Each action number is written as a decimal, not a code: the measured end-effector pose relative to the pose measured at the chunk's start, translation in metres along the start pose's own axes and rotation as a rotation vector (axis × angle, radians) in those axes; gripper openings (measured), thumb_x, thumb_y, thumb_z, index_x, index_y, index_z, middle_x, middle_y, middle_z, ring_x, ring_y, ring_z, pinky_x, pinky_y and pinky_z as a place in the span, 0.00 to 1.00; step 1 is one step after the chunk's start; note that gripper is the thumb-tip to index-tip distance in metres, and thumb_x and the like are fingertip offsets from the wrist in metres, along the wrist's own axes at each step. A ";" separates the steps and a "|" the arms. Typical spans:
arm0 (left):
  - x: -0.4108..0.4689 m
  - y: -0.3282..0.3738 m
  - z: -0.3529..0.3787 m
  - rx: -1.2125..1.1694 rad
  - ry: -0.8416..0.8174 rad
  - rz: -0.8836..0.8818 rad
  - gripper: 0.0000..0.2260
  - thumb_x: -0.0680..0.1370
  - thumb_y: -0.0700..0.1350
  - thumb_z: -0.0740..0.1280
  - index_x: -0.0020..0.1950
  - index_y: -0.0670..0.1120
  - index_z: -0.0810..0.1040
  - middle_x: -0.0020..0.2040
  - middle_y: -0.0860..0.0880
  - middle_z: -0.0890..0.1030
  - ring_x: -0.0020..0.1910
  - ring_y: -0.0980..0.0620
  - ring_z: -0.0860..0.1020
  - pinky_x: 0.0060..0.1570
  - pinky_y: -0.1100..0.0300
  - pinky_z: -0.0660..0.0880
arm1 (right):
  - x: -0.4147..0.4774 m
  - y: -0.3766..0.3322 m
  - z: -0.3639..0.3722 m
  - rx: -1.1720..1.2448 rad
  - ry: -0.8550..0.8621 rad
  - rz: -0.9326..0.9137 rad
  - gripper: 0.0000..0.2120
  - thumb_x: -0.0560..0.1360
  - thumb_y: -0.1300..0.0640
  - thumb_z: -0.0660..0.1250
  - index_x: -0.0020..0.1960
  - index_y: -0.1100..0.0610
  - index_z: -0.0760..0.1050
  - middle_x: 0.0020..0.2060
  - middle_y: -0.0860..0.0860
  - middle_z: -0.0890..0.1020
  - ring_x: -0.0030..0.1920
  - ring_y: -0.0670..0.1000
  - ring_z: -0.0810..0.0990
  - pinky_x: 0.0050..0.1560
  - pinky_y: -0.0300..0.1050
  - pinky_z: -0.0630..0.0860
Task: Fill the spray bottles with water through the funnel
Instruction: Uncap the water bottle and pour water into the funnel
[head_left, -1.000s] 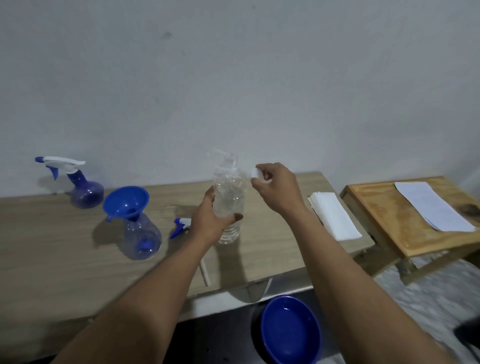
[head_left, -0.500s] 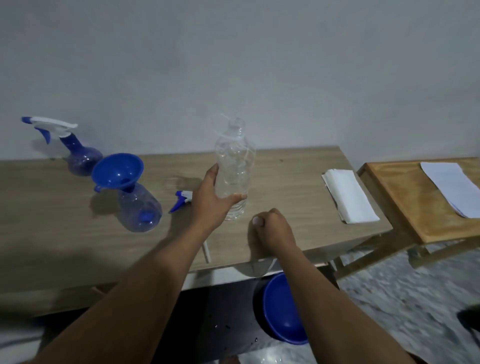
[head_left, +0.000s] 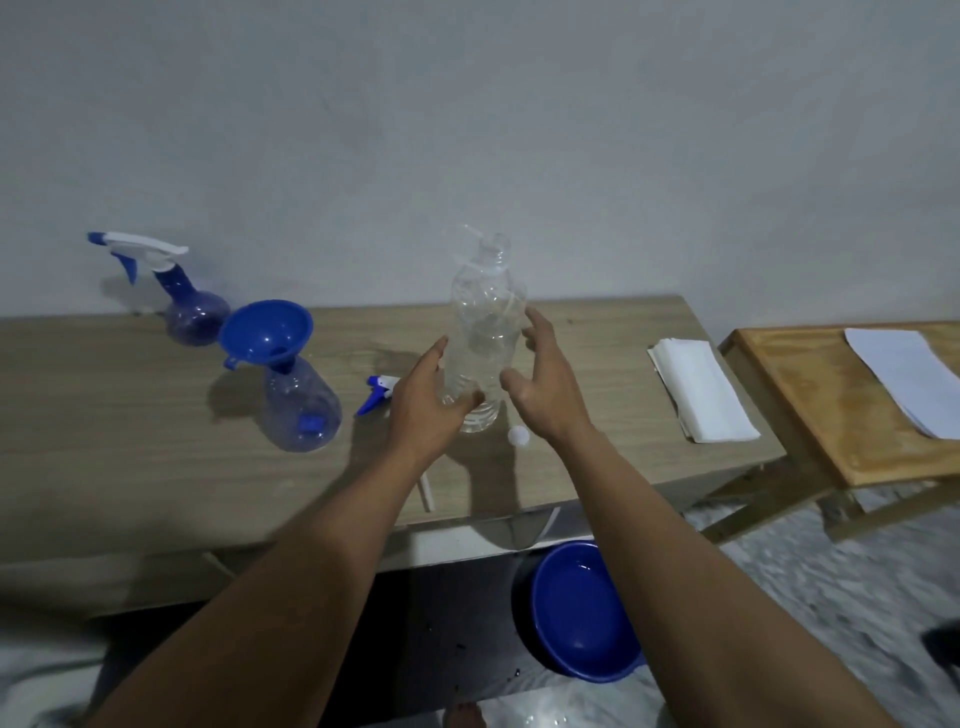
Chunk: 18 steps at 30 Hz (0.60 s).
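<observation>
Head-worn view, looking down over two bare forearms at a long wooden tabletop (head_left: 156, 467) against a plain wall.

A clear plastic water bottle (head_left: 483, 332) stands upright near the middle, its neck open. Its small white cap (head_left: 518, 435) lies on the wood just beside its base. The left hand (head_left: 426, 400) has its grip round the lower part of the bottle, with the thumb curled across the front. The right hand (head_left: 540, 374) is on the bottle's other side with its fingers spread and loosely curved, its grip holding nothing. Whether its fingertips touch the plastic cannot be told.

To the left, well apart from both hands, a blue-tinted spray bottle (head_left: 298, 410) stands with a blue funnel (head_left: 266, 332) seated in its neck, tilted. Its detached spray head (head_left: 376, 395) lies between it and the left hand. A second spray bottle (head_left: 192, 312), with its trigger head on, stands further back by the wall.

The step in hand looks like readying the opened water bottle for pouring. The next move likely calls for lifting it, carrying it left over the funnel and tipping it gently so the tilted funnel does not topple.

A folded white cloth (head_left: 701, 389) lies at the right end. A blue basin (head_left: 576, 613) sits on the floor below.
</observation>
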<state>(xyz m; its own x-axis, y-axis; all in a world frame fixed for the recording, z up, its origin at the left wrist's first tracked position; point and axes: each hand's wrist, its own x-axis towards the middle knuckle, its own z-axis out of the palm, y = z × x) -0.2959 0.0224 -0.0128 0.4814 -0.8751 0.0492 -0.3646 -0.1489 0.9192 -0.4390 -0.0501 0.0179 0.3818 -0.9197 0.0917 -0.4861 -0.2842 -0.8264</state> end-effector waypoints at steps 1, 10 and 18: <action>-0.003 -0.004 -0.004 0.032 0.026 0.000 0.33 0.70 0.45 0.78 0.73 0.53 0.70 0.63 0.58 0.77 0.61 0.56 0.76 0.60 0.59 0.73 | 0.001 -0.009 0.001 0.041 0.003 -0.024 0.43 0.68 0.54 0.66 0.80 0.51 0.54 0.73 0.52 0.71 0.71 0.51 0.71 0.64 0.47 0.71; -0.045 -0.019 -0.060 0.138 0.568 -0.030 0.18 0.72 0.48 0.76 0.56 0.47 0.73 0.54 0.48 0.77 0.54 0.46 0.76 0.49 0.55 0.72 | -0.003 -0.038 0.033 0.215 0.166 0.036 0.50 0.66 0.49 0.82 0.78 0.48 0.54 0.71 0.49 0.72 0.69 0.50 0.73 0.60 0.40 0.68; -0.035 -0.021 -0.110 0.077 0.794 -0.205 0.47 0.59 0.60 0.81 0.69 0.42 0.65 0.67 0.43 0.71 0.66 0.42 0.70 0.66 0.44 0.69 | 0.006 -0.035 0.050 0.197 0.271 0.043 0.40 0.69 0.49 0.79 0.73 0.51 0.60 0.67 0.50 0.75 0.66 0.53 0.76 0.60 0.43 0.71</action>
<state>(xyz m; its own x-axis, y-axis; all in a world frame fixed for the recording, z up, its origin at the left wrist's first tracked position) -0.2171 0.1066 0.0090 0.9542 -0.2451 0.1713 -0.2477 -0.3270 0.9120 -0.3806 -0.0318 0.0196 0.1289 -0.9757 0.1772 -0.3255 -0.2104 -0.9218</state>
